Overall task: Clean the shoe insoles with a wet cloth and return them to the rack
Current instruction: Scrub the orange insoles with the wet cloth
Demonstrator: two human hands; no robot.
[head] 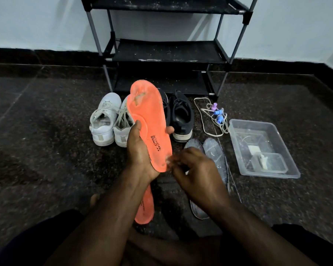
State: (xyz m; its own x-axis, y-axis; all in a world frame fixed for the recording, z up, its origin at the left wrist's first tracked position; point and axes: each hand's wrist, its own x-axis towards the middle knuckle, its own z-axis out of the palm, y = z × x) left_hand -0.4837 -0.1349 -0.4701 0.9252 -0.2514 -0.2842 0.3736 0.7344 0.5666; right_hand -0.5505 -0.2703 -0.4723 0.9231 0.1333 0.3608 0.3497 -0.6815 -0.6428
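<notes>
Two orange insoles appear in the single head view: we hold one orange insole (148, 120) upright in our left hand (140, 150), thumb on its printed face and fingers wrapped round the far edge, heel end low in the palm; the second orange insole (145, 210) lies on the speckled stone floor (46, 131) beneath our wrist. Our right hand (196, 169) hangs at the heel of the held insole, fingers curled; it is blurred, and we cannot tell whether it pinches a cloth or anything else. We judge the insole light, thin and flexible foam, with a scuffed forefoot, best held at the waist so the toe does not flop under wiping. Two grey insoles (213, 156) lie flat just right of our hands. White sneakers (106, 120) and black sneakers (181, 116) stand before the black fabric-shelved rack (167, 50). Laces with coloured clips (215, 114) lie beside a clear plastic tub (261, 148), rigid and smooth, holding a small inner tray.
</notes>
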